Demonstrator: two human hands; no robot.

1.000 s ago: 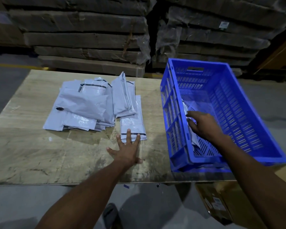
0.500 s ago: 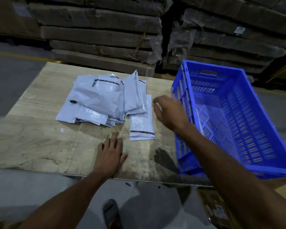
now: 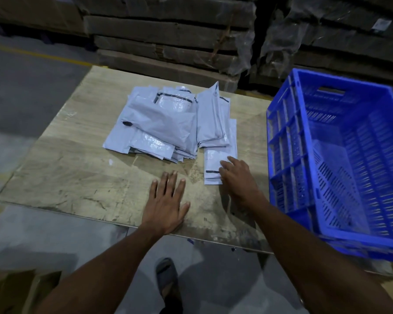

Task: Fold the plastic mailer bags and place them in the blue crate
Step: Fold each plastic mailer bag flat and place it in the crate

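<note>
Our right hand [image 3: 237, 181] has left the blue crate [image 3: 304, 155] and now rests its fingers on the near mailer bags [image 3: 216, 165] (next up, we judge); left hand [image 3: 166, 200] stays spread flat on the table [image 3: 77, 173].

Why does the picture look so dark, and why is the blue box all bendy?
Head view: the room is dim, so the stacked cardboard behind fades into gloom; light falls mostly on the table and the grey mailer bags. The wide-angle lens bends the blue crate near the edge. The right hand casts a soft shadow beneath it.
</note>
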